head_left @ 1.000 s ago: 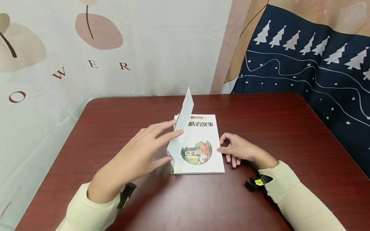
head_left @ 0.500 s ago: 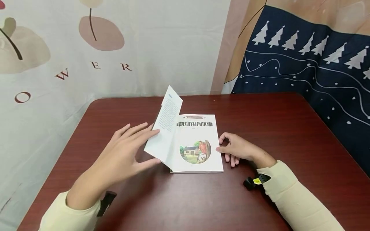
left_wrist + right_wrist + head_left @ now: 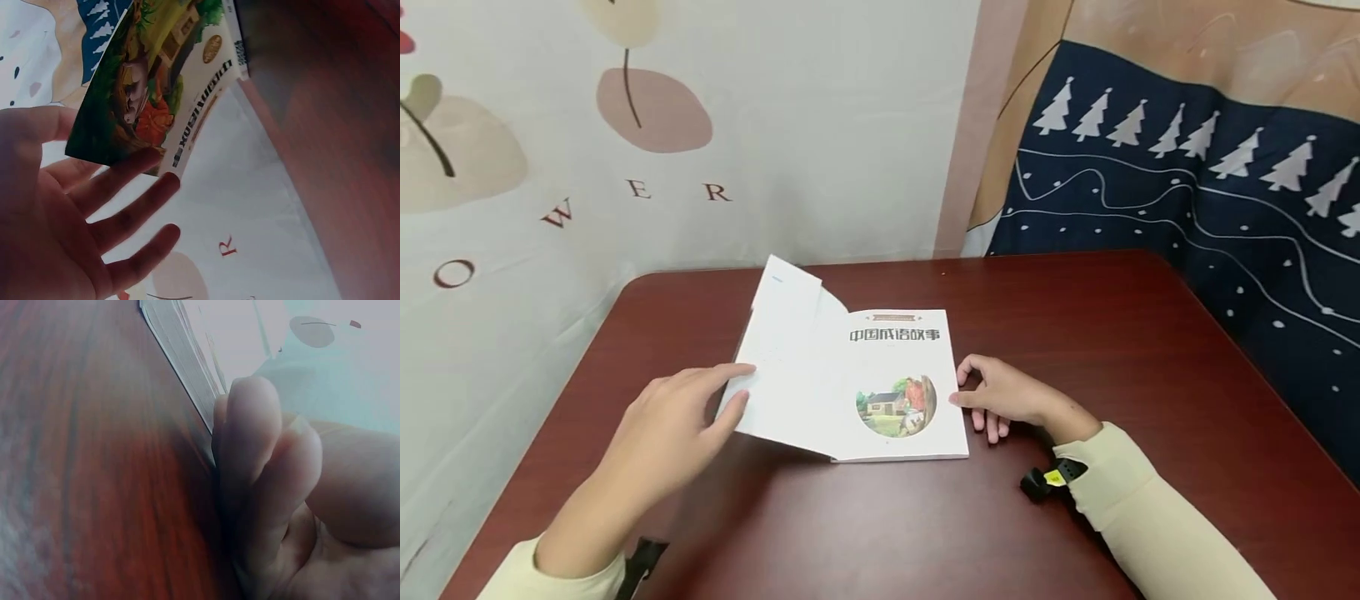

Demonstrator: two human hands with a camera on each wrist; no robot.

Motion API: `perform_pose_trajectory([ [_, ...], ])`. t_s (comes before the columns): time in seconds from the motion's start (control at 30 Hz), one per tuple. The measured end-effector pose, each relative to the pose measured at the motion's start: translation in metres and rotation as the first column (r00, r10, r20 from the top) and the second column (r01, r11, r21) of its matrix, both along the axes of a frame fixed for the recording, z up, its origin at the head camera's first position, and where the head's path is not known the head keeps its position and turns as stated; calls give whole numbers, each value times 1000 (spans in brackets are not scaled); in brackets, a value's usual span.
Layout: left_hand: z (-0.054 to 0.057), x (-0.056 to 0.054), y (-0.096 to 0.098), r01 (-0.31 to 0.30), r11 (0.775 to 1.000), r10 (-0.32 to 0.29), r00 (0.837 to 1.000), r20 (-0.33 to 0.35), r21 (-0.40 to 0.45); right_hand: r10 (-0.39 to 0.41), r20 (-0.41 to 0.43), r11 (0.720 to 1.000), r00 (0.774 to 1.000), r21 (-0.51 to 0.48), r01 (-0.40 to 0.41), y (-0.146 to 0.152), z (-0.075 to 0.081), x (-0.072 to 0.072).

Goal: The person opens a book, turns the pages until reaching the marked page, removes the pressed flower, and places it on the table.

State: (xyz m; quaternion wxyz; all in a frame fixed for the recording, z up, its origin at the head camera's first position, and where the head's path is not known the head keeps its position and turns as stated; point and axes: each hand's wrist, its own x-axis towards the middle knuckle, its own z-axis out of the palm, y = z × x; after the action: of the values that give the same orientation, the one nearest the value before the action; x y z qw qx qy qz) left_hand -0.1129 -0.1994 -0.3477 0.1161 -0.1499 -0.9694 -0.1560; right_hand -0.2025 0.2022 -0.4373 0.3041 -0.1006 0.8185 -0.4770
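The book (image 3: 891,360) had smooth, matt white paper inside and a smooth printed card cover (image 3: 153,81) outside, while the desk (image 3: 880,533) showed glossy wood grain, the backdrop (image 3: 820,125) creased matt cloth, the right sleeve (image 3: 1150,508) soft matt fabric, and the wrist device (image 3: 1036,485) black, plastic-looking casing.

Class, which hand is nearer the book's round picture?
Right. The right hand is just right of the round picture; the left hand is farther left, at the raised cover.
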Motion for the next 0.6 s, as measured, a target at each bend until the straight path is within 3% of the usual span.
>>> perform_pose_trajectory([
  [0.13,-5,3,-11,-57,998,61,991,117,-39,21,-1,1000,1000,-5,-21,-6,-2,-1],
  [0.37,-22,0,-18,-35,990,70,960,270,-134,24,-4,1000,1000,13,-24,-5,-2,0],
  [0.6,-30,-10,-20,-24,986,81,931,356,-162,15,-4,1000,1000,17,-15,-3,-2,-2],
])
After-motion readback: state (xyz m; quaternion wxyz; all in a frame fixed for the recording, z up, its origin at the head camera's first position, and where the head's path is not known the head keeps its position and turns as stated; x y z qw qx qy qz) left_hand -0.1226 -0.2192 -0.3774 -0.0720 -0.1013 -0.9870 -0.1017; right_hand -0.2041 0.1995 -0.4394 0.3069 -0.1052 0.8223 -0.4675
